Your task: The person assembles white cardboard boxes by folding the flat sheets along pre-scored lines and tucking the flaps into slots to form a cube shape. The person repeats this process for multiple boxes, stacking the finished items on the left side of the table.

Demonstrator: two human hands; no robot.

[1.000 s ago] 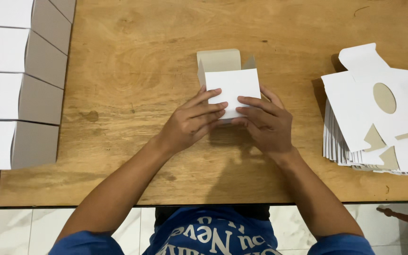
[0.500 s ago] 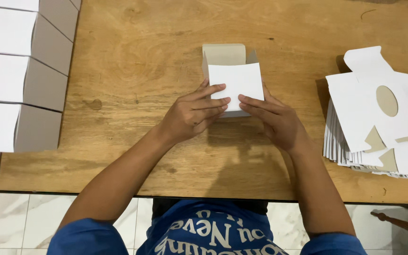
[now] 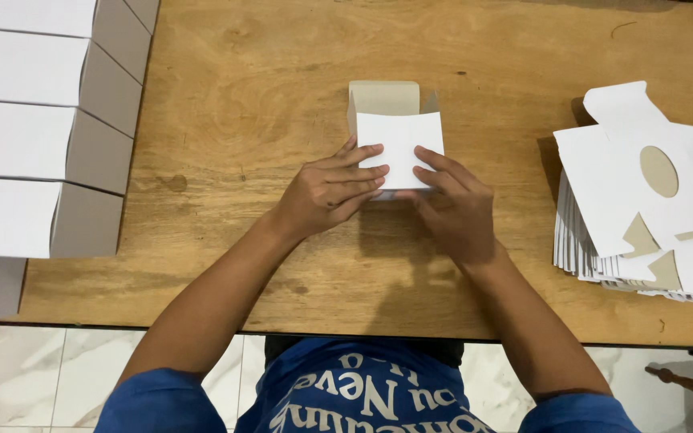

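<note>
A small white cardboard box [image 3: 399, 128] stands in the middle of the wooden table [image 3: 266, 104], its grey-brown inner flap raised at the far side. My left hand [image 3: 330, 188] grips the box from the left, fingers laid over its white near panel. My right hand [image 3: 455, 204] holds it from the right, fingertips pressing the same panel. Both hands hide the lower part of the box.
A stack of flat white die-cut box blanks [image 3: 651, 200] with an oval cut-out lies at the right. Several folded white boxes [image 3: 34, 144] are lined up along the left edge. The near table edge runs just above my blue shirt [image 3: 362, 393], with tiled floor below.
The box and both hands stay in much the same place; my fingers have shifted slightly on the white panel, and the raised flap looks a little more upright.
</note>
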